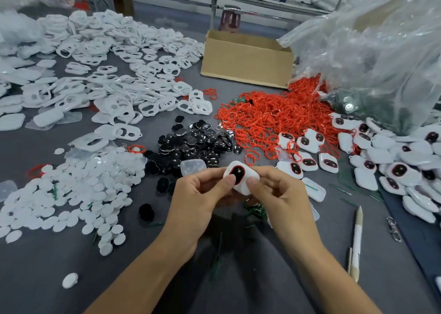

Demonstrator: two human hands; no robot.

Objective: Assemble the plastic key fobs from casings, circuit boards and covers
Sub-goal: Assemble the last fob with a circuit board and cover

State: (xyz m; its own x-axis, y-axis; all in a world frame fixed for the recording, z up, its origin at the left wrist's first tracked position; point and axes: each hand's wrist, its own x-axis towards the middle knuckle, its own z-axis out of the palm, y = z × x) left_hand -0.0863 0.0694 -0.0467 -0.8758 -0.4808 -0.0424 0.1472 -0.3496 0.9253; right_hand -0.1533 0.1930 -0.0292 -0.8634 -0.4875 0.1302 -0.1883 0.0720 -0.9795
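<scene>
Fingers point(228, 181) of both hands close on one key fob point(241, 174), held above the middle of the table's near edge. The left hand point(198, 194) and the right hand point(284, 194) each set a thumb on its white face, either side of the red-ringed dark window, with the other fingers curled behind. That grip probably serves to squeeze the two halves together evenly, so I judge the step to be snapping the shell shut or checking its fit.

Parts lie sorted in heaps round the hands, each within reach, which looks like a deliberate layout. White casings point(114, 70) spread over the far-left of the table point(35, 266), far too many to count. White oval covers point(71, 189) pile by the left edge, again uncountable, with one stray point(70, 280) toward the near-left corner. Black pieces point(195, 142), perhaps the boards or button pads, make one heap in the middle. Red rings point(274, 115) make another behind it, toward the right. Finished fobs point(393, 168) gather along the right edge, well over a dozen, likely kept apart so they do not mix with loose parts. One cardboard box point(245, 58) stands at the far side, one clear plastic bag point(381, 51) slumps at the far-right corner, and one pen-like tool point(356, 242) lies near the right edge.
</scene>
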